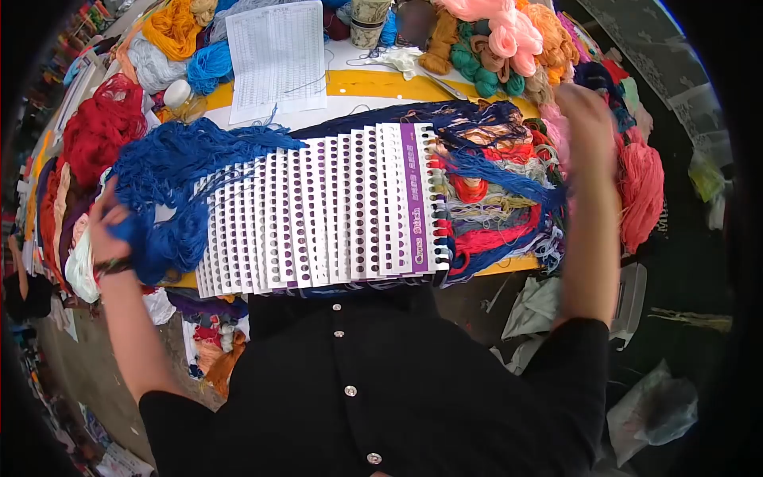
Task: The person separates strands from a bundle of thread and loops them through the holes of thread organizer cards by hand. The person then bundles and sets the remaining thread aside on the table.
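Note:
A fanned stack of white punched thread cards lies in front of me, topped by a purple strip reading "Cross Stitch". Blue embroidery thread spreads over the stack's left end and hangs down beside it. My left hand is at the left edge of this thread, fingers curled round part of it. On the other side, my right hand is raised near the pink and peach skeins, smeared by motion, so its grip is unclear. Mixed coloured threads run out from the stack's right end.
A printed chart sheet lies at the back, near a patterned paper cup. Scissors rest on the yellow table strip. Red skeins are piled left; pink skeins back right. A plastic bag sits lower right.

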A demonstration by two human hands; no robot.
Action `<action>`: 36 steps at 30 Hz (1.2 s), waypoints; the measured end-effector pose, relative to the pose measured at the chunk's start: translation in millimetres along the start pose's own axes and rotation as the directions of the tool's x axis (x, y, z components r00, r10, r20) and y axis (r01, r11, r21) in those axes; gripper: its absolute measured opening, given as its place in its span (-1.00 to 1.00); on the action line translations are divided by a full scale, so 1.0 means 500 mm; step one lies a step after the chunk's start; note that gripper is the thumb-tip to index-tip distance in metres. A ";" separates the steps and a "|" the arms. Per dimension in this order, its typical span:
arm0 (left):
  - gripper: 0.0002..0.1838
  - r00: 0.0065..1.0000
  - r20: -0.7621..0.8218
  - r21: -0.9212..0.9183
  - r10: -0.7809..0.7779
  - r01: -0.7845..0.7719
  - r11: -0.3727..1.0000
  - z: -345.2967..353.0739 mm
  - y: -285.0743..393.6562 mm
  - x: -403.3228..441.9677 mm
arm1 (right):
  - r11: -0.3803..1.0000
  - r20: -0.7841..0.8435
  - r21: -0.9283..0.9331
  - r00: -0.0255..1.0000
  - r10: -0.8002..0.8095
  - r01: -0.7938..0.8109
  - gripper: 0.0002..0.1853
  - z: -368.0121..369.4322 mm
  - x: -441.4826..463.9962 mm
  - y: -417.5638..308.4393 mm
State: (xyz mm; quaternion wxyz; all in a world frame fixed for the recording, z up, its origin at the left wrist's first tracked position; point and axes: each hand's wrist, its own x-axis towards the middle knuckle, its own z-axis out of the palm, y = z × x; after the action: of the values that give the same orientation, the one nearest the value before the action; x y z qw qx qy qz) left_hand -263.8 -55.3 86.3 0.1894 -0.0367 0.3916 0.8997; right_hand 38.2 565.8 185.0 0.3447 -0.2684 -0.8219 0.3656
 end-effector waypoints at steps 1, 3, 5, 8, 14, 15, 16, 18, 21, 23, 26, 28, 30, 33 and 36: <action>-0.61 0.996 -0.060 0.057 -0.058 0.062 0.996 0.119 -0.087 -0.012 | 0.991 0.182 0.041 0.976 0.119 -0.128 -0.67 0.096 -0.033 -0.005; -0.71 0.940 0.010 0.193 -0.342 0.333 0.923 0.203 -0.216 0.024 | 0.998 0.597 -0.016 0.800 0.062 -0.065 -0.72 0.261 -0.090 -0.048; -0.71 0.810 0.015 0.163 -0.587 0.577 0.801 0.284 -0.317 0.034 | 1.000 0.725 0.004 0.689 -0.010 0.010 -0.77 0.377 -0.124 -0.062; -0.68 0.754 0.059 0.380 -0.655 0.589 0.713 0.331 -0.425 0.061 | 0.994 0.766 -0.106 0.637 0.087 -0.008 -0.74 0.479 -0.133 -0.048; -0.63 0.839 -0.084 0.594 -0.537 0.475 0.649 0.382 -0.475 0.077 | 0.969 0.817 -0.104 0.536 0.212 -0.224 -0.74 0.546 -0.118 0.000; -0.69 0.865 -0.077 0.560 -0.496 0.449 0.696 0.391 -0.483 0.073 | 0.942 0.822 -0.094 0.509 0.257 -0.323 -0.73 0.548 -0.118 0.002; -0.73 0.872 -0.027 0.579 -0.490 0.413 0.703 0.384 -0.494 0.082 | 0.941 0.823 -0.096 0.505 0.259 -0.326 -0.73 0.549 -0.115 0.002; -0.78 0.899 0.049 0.626 -0.436 0.312 0.715 0.380 -0.519 0.096 | 0.907 0.816 -0.164 0.463 0.346 -0.389 -0.74 0.541 -0.106 -0.014; -0.77 0.942 0.020 0.705 -0.334 0.224 0.673 0.376 -0.543 0.108 | 0.898 0.801 -0.199 0.462 0.380 -0.393 -0.74 0.539 -0.100 -0.025; -0.75 0.941 0.030 0.720 -0.336 0.213 0.661 0.377 -0.547 0.109 | 0.915 0.808 -0.240 0.455 0.373 -0.325 -0.73 0.548 -0.096 -0.016; -0.68 0.950 0.023 0.732 -0.313 0.197 0.652 0.393 -0.544 0.092 | 0.933 0.806 -0.332 0.473 0.356 -0.138 -0.72 0.561 -0.102 -0.024; -0.69 0.948 0.044 0.746 -0.315 0.178 0.641 0.392 -0.541 0.092 | 0.939 0.815 -0.336 0.521 0.253 0.070 -0.67 0.550 -0.112 -0.042; -0.69 0.945 0.063 0.760 -0.320 0.162 0.629 0.386 -0.542 0.092 | 0.955 0.831 -0.297 0.498 0.247 0.022 -0.63 0.552 -0.116 -0.038; -0.71 0.936 0.131 0.768 -0.327 0.113 0.631 0.372 -0.543 0.101 | 0.948 0.853 -0.240 0.420 0.310 -0.211 -0.55 0.541 -0.107 -0.044; -0.76 0.964 0.173 0.876 -0.202 -0.056 0.480 0.346 -0.530 0.110 | 0.872 0.882 -0.155 0.333 0.335 -0.465 -0.60 0.538 -0.098 -0.019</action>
State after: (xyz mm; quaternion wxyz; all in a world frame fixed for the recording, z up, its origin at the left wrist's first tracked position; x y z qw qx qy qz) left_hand -202.6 250.6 10.9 0.2680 0.1625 0.7648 0.5629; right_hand -138.3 414.3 41.1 -0.2221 -0.2077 -0.7607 0.5735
